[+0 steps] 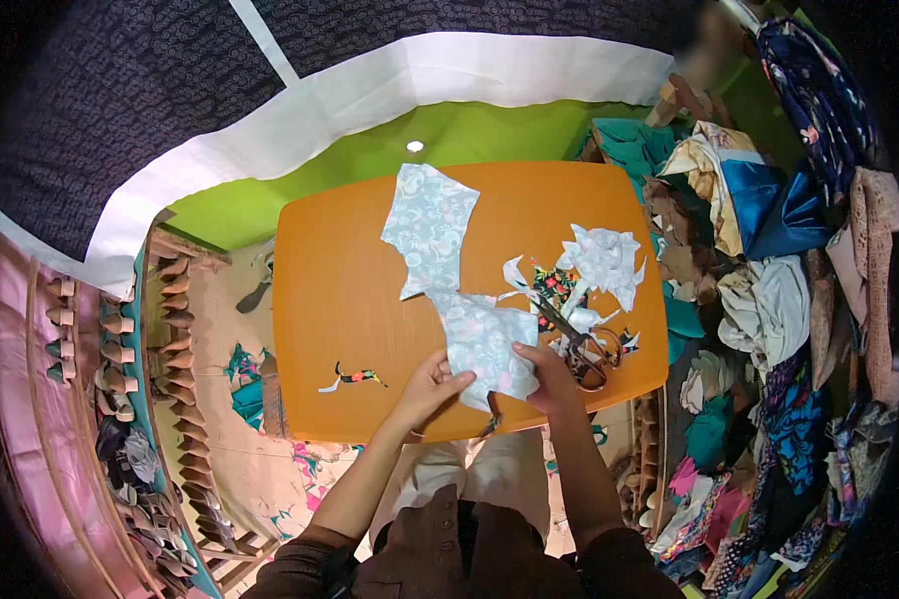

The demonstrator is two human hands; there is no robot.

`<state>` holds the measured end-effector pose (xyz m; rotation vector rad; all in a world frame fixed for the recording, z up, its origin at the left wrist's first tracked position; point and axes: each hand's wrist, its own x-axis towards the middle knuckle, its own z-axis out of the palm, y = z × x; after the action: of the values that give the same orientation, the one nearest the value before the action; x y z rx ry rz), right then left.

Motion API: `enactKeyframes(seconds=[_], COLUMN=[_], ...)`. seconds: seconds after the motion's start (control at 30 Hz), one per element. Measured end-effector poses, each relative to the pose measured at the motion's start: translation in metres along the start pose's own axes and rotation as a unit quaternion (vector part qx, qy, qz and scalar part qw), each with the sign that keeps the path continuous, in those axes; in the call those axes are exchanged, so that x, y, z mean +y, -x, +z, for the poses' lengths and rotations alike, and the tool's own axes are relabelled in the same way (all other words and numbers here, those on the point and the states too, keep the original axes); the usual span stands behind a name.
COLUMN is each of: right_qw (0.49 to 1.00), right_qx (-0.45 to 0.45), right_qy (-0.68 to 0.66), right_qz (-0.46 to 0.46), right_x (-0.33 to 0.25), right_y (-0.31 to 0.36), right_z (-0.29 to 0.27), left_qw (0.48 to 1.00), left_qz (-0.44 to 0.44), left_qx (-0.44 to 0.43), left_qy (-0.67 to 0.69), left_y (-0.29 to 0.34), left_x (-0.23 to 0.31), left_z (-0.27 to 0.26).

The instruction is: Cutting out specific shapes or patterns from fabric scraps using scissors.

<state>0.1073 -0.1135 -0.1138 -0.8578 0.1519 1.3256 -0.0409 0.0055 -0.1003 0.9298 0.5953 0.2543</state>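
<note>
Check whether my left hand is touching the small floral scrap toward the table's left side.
Apart. The head view shows a strip of bare orange tabletop between the left hand and the scrap.

A workshop, fabric [764, 314] heaped along the right side, rows of shoe-shaped forms [179, 364] at left, scissors [577, 341] and cut cloth [430, 215] on an orange surface [335, 250], scraps [312, 477] littering the floor [242, 441]

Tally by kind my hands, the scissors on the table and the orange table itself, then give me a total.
Hands: 2 (left hand, right hand)
Scissors: 1 pair
Orange table: 1
Total: 4
</note>
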Motion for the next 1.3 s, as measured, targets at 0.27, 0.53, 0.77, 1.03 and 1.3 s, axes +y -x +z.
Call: enactKeyframes(seconds=[0.27,0.53,0.77,1.03,1.3], right_qw=[0.995,0.991,0.994,0.611,0.479], right_qx=[0.056,0.121,0.078,0.231,0.173], right_qy=[-0.078,-0.043,0.064,0.665,0.804], right_qz=[0.004,0.034,-0.041,-0.362,-0.308], right_x=[0.007,-0.009,-0.028,-0.035,-0.044], right_y=[0.003,0.006,0.005,0.035,0.044], right_z=[-0.023,-0.005,-0.034,-0.089,-0.108], left_qw=[0.972,0.982,0.981,0.965,0.965], left_qz=[-0.186,-0.153,-0.17,-0.182,-0.157], left_qx=[-0.137,-0.107,-0.092,0.114,0.195], left_qy=[-0.037,0.002,0.009,-0.151,-0.083], left_y=[0.021,0.024,0.026,0.038,0.041], left_x=[-0.002,-0.037,-0.032,-0.081,-0.101], left_z=[-0.003,-0.006,0.003,0.01,0.045])
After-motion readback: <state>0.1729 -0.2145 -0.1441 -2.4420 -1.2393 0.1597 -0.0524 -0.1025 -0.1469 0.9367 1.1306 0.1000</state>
